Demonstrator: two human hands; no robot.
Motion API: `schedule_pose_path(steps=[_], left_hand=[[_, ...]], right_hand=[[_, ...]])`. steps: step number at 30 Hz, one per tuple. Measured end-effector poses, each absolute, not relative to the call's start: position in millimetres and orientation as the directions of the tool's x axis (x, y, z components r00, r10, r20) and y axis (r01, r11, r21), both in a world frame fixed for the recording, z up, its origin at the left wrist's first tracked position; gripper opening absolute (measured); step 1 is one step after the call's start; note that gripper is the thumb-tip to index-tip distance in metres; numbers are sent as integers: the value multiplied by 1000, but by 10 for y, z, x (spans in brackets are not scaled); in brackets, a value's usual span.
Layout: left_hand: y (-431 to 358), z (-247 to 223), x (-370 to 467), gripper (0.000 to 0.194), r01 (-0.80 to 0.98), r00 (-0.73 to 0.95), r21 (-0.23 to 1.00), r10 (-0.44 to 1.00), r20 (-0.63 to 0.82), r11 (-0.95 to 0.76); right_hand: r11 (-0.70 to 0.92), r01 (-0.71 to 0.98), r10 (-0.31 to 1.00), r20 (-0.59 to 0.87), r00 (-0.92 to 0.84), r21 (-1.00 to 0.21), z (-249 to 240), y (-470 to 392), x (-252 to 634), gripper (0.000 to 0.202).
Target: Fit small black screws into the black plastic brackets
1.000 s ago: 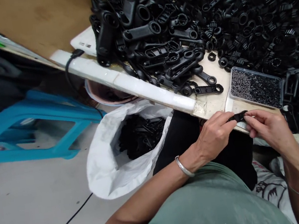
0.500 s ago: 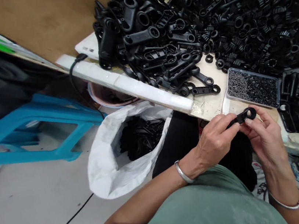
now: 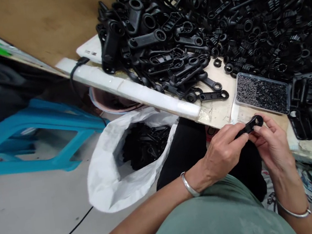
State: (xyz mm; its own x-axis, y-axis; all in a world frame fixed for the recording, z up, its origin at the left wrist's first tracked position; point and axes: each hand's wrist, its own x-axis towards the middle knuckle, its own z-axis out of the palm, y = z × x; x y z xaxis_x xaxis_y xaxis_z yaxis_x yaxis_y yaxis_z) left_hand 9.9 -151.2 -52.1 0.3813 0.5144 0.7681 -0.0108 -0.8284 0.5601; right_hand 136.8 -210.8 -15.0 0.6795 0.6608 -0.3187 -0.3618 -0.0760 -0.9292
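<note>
Between my two hands, just off the table's front edge, is a black plastic handle part with a ring-shaped end. My left hand pinches its narrow end between thumb and fingers. At the ring end, my right hand grips the part with its thumb on the near side. Beyond my hands a clear shallow box holds tiny dark and grey pieces. A similar black handle part lies flat on the table to the left of that box.
Black handle parts are heaped at the back left, with small black rings piled to the right. Below the table edge stands a white sack with black parts inside. A blue stool stands at the left, and a cable crosses the floor.
The view has shifted slightly. Both hands keep hold of the black handle part, whose ring end is turned a little differently.
</note>
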Motion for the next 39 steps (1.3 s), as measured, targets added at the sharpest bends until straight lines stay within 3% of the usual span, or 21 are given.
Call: schedule_pose_path(steps=[9, 12, 15, 19, 21, 24, 26, 33, 39], left_hand=[[-1538, -562, 160, 10, -80, 477, 533, 437, 762, -842], [-1463, -505, 125, 19, -136, 549, 491, 347, 761, -861], [-1314, -461, 46, 21, -93, 548, 452, 333, 767, -887], [-1035, -467, -70, 18, 149, 492, 385, 406, 770, -911], [-900, -473, -114, 19, 257, 474, 333, 419, 775, -907], [-748, -461, -146, 20, 357, 466, 274, 425, 777, -893], [-684, -446, -138, 22, 399, 473, 258, 439, 764, -880], [-594, -424, 38, 21, 493, 598, 187, 488, 636, -849], [-503, -479, 170, 26, 501, 641, 192, 511, 573, -844]], right_hand=[[-185, -255, 719, -308, 623, -949, -98, -2179, 1472, 46], [-242, -117, 738, -261, 622, -963, -32, -2318, 1700, 49], [-293, 142, 696, -109, 710, -946, 118, -2517, 2086, 53], [-491, 497, 557, 180, 811, -716, 400, -2784, 2738, 54], [-602, 540, 513, 234, 826, -588, 523, -2891, 3053, 55], [-760, 620, 552, 309, 774, -196, 628, -3007, 3431, 54], [-779, 621, 574, 298, 763, -89, 641, -3051, 3597, 51], [-755, 647, 631, 151, 761, -108, 450, -3065, 3778, 40], [-761, 631, 601, 201, 773, -153, 316, -3186, 3721, 46]])
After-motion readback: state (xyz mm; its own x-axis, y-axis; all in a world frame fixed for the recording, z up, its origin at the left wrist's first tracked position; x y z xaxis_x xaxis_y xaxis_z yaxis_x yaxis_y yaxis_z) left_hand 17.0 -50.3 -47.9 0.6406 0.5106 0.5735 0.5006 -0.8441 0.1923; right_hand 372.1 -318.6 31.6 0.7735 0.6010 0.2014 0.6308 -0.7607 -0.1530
